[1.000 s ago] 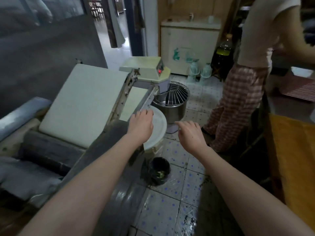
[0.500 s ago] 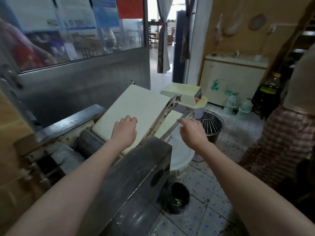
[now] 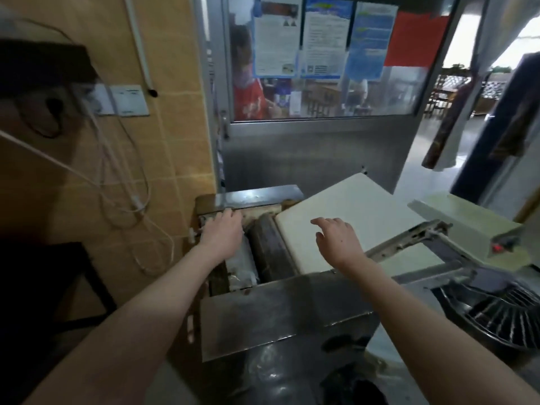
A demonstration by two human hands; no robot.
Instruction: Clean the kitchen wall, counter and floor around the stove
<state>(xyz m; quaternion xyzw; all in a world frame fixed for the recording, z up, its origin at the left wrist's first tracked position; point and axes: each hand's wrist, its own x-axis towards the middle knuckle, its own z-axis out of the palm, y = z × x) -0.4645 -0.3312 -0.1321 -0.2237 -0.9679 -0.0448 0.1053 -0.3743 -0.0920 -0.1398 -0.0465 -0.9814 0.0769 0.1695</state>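
Observation:
A steel dough-rolling machine (image 3: 280,320) stands in front of me, with a dark roller (image 3: 270,247) and a sloping white board (image 3: 356,211). My left hand (image 3: 223,230) reaches over the machine's left end, its fingertips at the metal bar (image 3: 257,195) at the back. Hovering over the near edge of the white board, my right hand (image 3: 336,239) has relaxed, spread fingers. Neither hand holds anything. The orange tiled wall (image 3: 163,141) rises to the left of the machine.
Sockets (image 3: 122,100) with white cables (image 3: 122,182) hanging from them are on the wall. A steel partition with a window (image 3: 321,62) stands behind the machine. A cream mixer (image 3: 479,226) with its wire-guarded bowl (image 3: 496,314) is at right. A dark table (image 3: 43,287) sits at left.
My view has swung left, from the mixer and floor to the wall and the machine's back. My left hand moved left off the white board to the machine's end; my right hand came over the board.

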